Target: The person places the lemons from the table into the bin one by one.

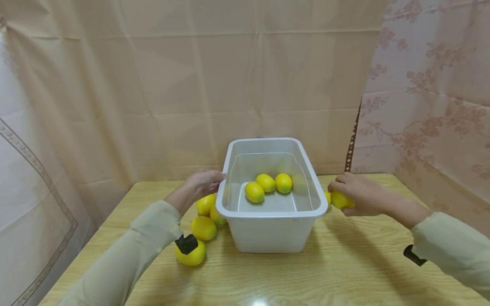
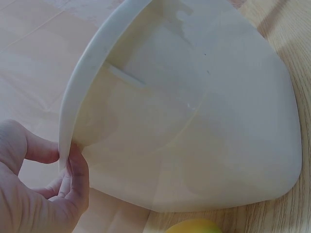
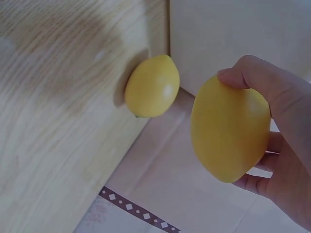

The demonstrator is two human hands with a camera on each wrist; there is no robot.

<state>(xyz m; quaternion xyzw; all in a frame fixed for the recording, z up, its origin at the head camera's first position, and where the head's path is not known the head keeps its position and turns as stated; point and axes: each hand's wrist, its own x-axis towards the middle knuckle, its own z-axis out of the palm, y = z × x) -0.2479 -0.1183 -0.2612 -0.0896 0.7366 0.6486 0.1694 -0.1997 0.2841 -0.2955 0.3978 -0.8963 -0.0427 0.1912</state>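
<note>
Lemon (image 1: 342,199), gripped by the right hand (image 1: 361,194) just outside the plastic tub (image 1: 272,233); left hand (image 1: 200,183) pinches the tub's left rim; wooden tabletop (image 1: 344,267) stretches in front.

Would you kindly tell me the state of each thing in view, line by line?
Tub: upright on the table, open-topped
Three lemons: resting inside the tub
Four visible lemons: on the table, left of the tub
One lemon: on the table, right of the tub
Left hand: gripping the tub's rim
Right hand: holding another lemon
</note>
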